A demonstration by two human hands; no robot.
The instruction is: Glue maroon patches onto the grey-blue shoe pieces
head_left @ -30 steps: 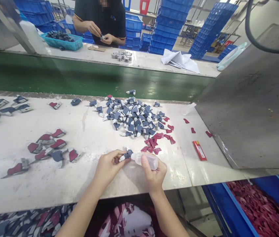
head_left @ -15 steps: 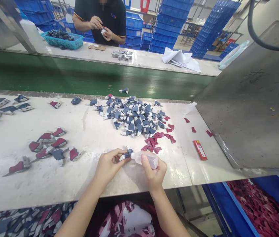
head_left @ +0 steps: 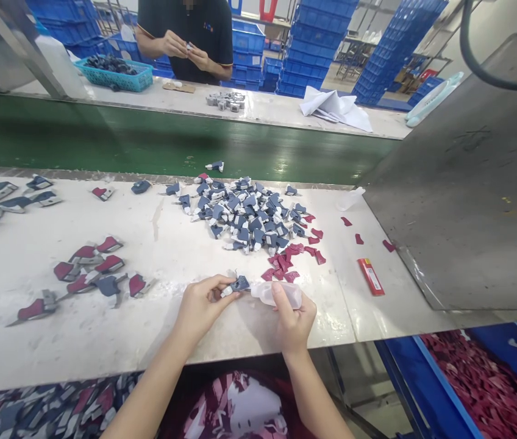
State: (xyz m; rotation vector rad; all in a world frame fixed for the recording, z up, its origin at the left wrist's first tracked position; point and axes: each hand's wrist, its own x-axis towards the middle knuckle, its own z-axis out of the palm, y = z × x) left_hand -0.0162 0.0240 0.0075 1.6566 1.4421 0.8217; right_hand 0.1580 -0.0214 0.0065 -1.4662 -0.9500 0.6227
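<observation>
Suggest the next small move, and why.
Perhaps draw the translucent plastic squeeze bottle back: the right hand holds it, nozzle beside the navy-and-white plastic piece in the left hand, and taking the flat maroon pieces beyond would need a free hand.

Small part (head_left: pixel 241 284): one; navy body, whitish end toward eight o'clock; held, recessed side showing. Squeeze bottle (head_left: pixel 291 295): one; translucent, whitish; held near horizontal at the part's three o'clock, nozzle toward nine o'clock, tip at part's edge, contact unclear.
</observation>
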